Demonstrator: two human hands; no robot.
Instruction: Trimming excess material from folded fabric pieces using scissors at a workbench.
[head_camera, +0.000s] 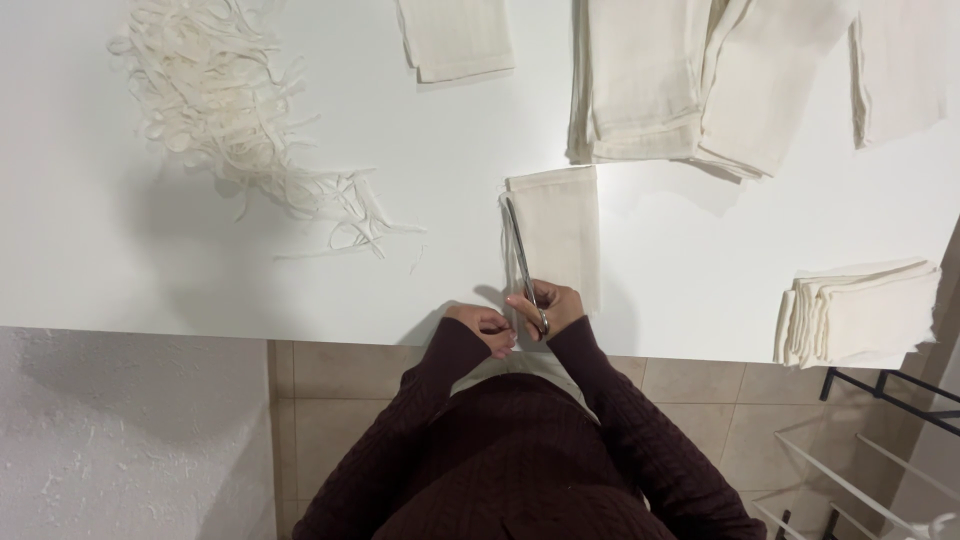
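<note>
The right hand (550, 308) is closed around the handles of a pair of slim steel scissors (521, 252), whose blades point toward twelve o'clock along the left edge of a folded cream cloth rectangle (562, 235) lying on the white table (200, 270) near its front edge. The left hand (487, 328) sits just beside the right, at its eight o'clock, fingers curled in at the near corner of that cloth — whether they actually pinch the fabric cannot be told. Both wrists come out of dark maroon knitted sleeves (600, 370). At ten o'clock from the hands, well apart, a loose heap of thin cream fabric strips (230, 110) spreads over the table. At twelve o'clock, at the far edge, lies a small folded cream piece (455, 38); at one o'clock, a broad stack of folded cream cloths (690, 80) — with another cream sheet (900, 70) at the top right corner. At three o'clock a neat pile of folded cream squares (860, 312) rests at the table's right end, above a black and white wire rack (870, 450) on the tiled floor.
</note>
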